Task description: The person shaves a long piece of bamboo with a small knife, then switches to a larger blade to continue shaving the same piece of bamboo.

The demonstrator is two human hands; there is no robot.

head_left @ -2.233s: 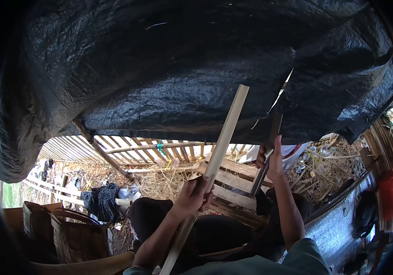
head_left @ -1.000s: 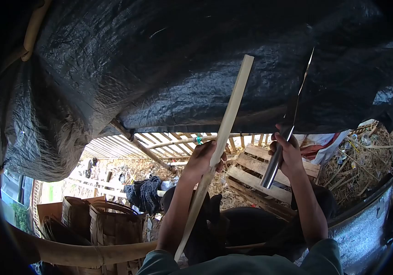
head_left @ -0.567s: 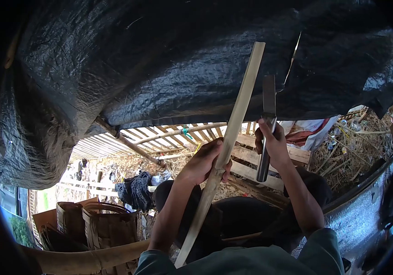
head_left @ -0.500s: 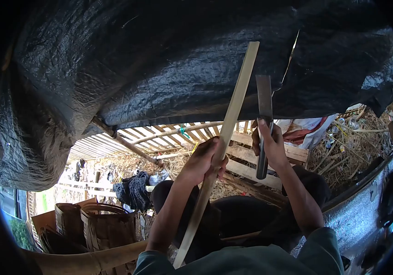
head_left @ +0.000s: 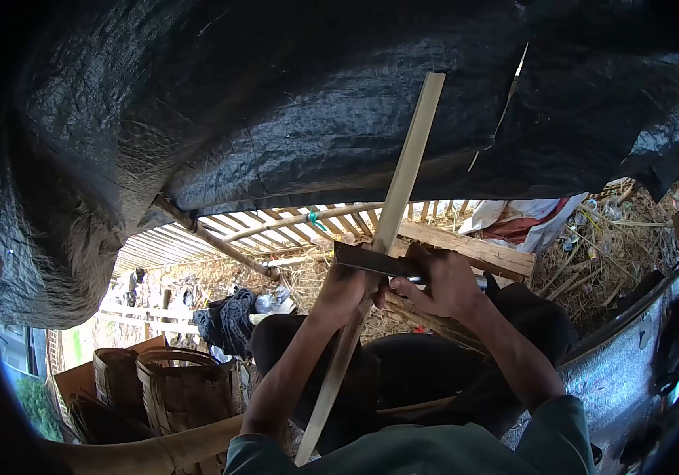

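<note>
A long, pale bamboo strip [head_left: 412, 158] slants from over my lap up toward the black sheeting. Around its middle is wrapped my left hand [head_left: 341, 294]. My right hand [head_left: 448, 283] grips the handle of a knife [head_left: 367, 260] with a flat, square-ended blade. That blade lies crosswise over the strip, just above my left fingers and partly covering them. Part of the knife's shiny handle shows past my right fingers.
Black plastic sheeting [head_left: 323, 119] hangs across the front. Beyond it are a slatted bamboo fence [head_left: 189, 253] and straw-littered ground. Woven baskets [head_left: 185, 392] stand at lower left, near a dark cloth [head_left: 228, 321]. A wooden plank [head_left: 474, 252] lies ahead of my knees.
My right hand has turned the knife from upright to crosswise and brought it left, onto the bamboo strip. The left hand and the strip have barely moved.
</note>
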